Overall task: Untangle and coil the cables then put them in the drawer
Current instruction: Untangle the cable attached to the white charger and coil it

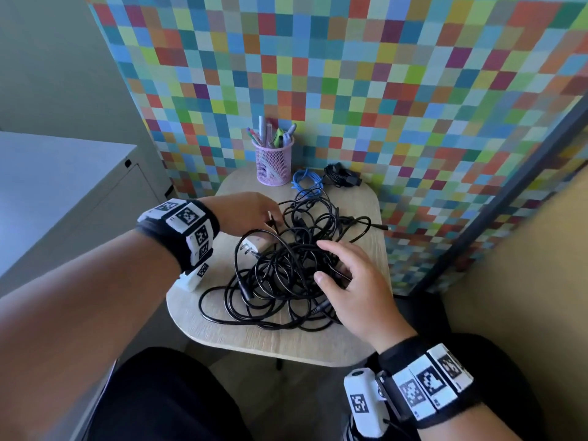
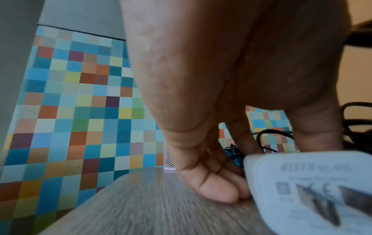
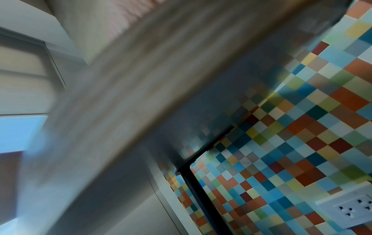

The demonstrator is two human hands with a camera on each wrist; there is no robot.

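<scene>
While the cables [image 1: 286, 268] are seen from the head view as one black tangle on a small wooden table [image 1: 280, 345], both hands are placed at its edges. The left hand [image 1: 245, 214] is reached in over the tangle's far left side, fingers bunched downward at a white charger [image 1: 257, 245]; in the left wrist view the fingertips [image 2: 219, 190] are pressed together on the tabletop, touching the charger's body, though whether it is actually pinched cannot be told. The right hand [image 1: 353, 281] is laid on the near right side of the tangle, fingers spread and loosely bent over the loops, nothing clearly gripped. The right wrist view is blurred, and no fingers can be made out in it.

The tangle lies between the two hands, its loops sprawled roughly from the near left corner toward the far right, with one free plug end pointing away beyond the right hand. The charger end is judged the likeliest starting point, and the left hand is nearer to it; the right hand is better placed to hold the pile down.

Beyond both hands, a blue coil [image 1: 307, 181], a black bundle [image 1: 342, 176] and a pink pen cup [image 1: 273, 162] are stood at the table's far edge. A grey cabinet [image 1: 63, 198] is stood to the left; no drawer is seen open.
</scene>
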